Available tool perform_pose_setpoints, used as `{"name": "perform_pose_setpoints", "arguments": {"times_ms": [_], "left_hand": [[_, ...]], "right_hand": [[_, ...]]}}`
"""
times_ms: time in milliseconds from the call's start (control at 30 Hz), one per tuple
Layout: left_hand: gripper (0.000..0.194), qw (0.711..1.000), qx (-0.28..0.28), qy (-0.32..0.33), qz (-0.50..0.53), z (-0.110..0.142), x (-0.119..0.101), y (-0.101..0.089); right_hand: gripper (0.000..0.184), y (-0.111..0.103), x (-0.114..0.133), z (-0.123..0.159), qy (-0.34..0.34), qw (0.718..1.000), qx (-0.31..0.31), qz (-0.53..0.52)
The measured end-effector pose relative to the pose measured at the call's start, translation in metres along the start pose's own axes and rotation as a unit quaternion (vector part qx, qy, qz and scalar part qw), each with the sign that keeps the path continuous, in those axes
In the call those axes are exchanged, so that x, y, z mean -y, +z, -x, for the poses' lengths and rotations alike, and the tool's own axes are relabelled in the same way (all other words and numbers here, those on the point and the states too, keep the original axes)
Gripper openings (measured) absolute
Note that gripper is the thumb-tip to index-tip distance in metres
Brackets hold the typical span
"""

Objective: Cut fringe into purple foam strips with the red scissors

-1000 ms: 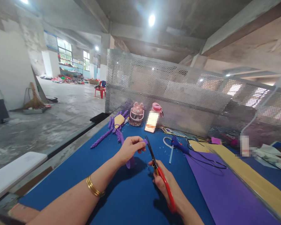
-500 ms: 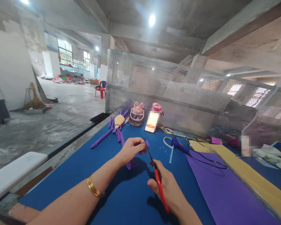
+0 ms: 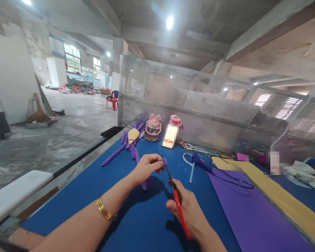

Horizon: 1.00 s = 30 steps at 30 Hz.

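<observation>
My left hand pinches a purple strip near its end, and the rest of the strip hangs below the fingers and runs back across the table. In my right hand is a pair of red-handled scissors. Their dark blades point away from me and touch or cross the strip's end beside my left fingertips. Whether the blades are parted there is too small to tell. Behind my left hand lie purple flower stems with a yellow piece on top.
A blue glue gun with its cable lies right of my hands. Purple sheet and yellow sheet cover the table's right side. At the back stand a lit phone, a pink clear-fronted container and a perforated metal screen.
Almost nothing differs. Both hands, the strip and the scissors keep nearly the same place, with only a very slight shift of the view.
</observation>
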<state>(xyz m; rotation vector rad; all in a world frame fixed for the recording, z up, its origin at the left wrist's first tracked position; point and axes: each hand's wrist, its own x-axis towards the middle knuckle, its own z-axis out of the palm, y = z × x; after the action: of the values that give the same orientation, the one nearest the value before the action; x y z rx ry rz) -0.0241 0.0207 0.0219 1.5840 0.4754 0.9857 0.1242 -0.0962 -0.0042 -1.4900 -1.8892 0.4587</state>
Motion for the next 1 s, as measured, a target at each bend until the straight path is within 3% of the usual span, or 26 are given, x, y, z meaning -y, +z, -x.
{"name": "perform_pose_setpoints", "arguments": {"times_ms": [533,1000], "left_hand": [[0.02,1.0,0.005,0.005,-0.014,-0.0002,0.0012,-0.0006],[0.023,1.0,0.012,0.007,-0.004,-0.0004,0.0021,-0.0009]], "right_hand": [[0.05,0.0012,0.0013,0.0002,0.005,0.999,-0.023,0.031],[0.045,0.0016,0.0011,-0.0002,0.007,0.999,-0.023,0.037]]}}
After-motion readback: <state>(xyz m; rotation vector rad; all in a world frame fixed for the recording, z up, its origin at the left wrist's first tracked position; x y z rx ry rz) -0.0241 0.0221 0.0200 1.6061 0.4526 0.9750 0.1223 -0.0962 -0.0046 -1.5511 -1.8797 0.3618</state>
